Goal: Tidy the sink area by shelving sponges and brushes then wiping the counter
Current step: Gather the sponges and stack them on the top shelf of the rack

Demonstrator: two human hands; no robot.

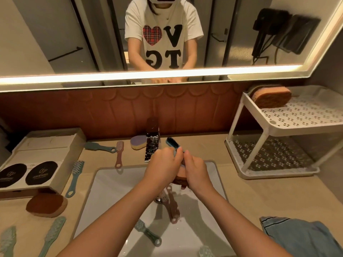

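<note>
Over the white sink (104,190), under the chrome tap (151,145), my left hand (163,166) grips a blue brush (172,143) with dark bristles. My right hand (196,173) squeezes a brown sponge (181,176) that sits between both hands. A pink brush (171,206) and a green brush (148,233) lie in the basin. On the counter lie several more brushes, a green one (98,147), a pink one (119,154) and a blue one (74,178), plus a purple-yellow sponge (138,142) and a brown sponge (46,204). Another brown sponge (272,97) rests on the white rack's top shelf (304,115).
A blue cloth (297,236) lies at the counter's right front. A white box (40,158) with two black round pads stands at the left. Two green brushes (52,236) lie at the front left. The mirror (74,34) spans the back wall.
</note>
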